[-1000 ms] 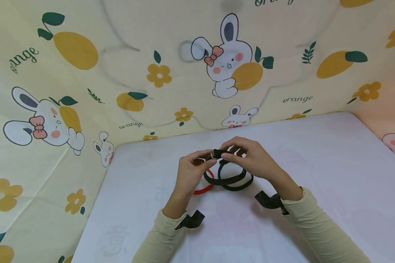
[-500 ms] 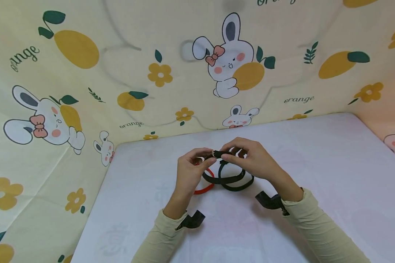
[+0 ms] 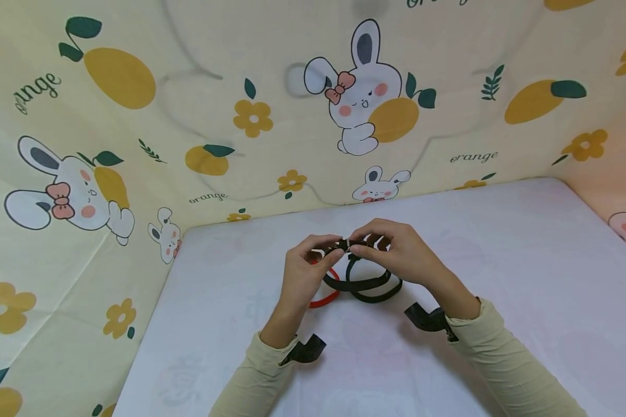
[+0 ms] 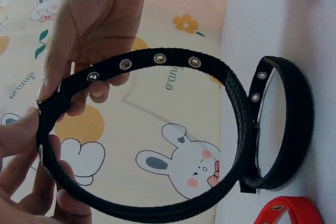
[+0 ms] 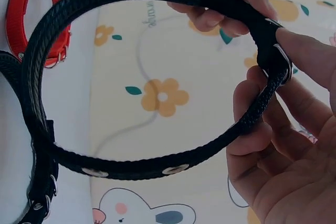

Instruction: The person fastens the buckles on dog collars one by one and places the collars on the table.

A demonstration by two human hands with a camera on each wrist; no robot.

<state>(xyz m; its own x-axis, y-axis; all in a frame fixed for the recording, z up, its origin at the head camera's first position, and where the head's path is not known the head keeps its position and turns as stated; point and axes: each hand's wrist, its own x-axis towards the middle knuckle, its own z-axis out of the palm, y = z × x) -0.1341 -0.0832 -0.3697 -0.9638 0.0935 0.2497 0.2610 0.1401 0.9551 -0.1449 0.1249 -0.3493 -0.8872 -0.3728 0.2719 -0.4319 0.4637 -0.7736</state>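
A black dog collar [image 3: 357, 285] with metal eyelets is held up in a loop between both hands. My left hand [image 3: 304, 269] pinches it near the buckle from the left. My right hand [image 3: 404, 249] grips the strap beside it, thumb and fingers curled. In the right wrist view the metal buckle [image 5: 285, 65] sits between the fingertips of the two hands, with strap threaded at it. Several eyelets show along the loop in the left wrist view. Behind the held loop, a second black collar [image 4: 299, 124] stands on the table, and a red collar [image 5: 16, 19] is beside it.
The white table [image 3: 229, 359] spreads under the arms. A patterned cloth wall [image 3: 271, 63] with rabbits and oranges rises at its back and left. Black straps [image 3: 308, 350] stick out from both sleeve cuffs.
The hands hold nearly the same place. The collar turns slightly between the fingertips: the black strap piece seen broadly before now shows narrower, and the metal glint sits further right.
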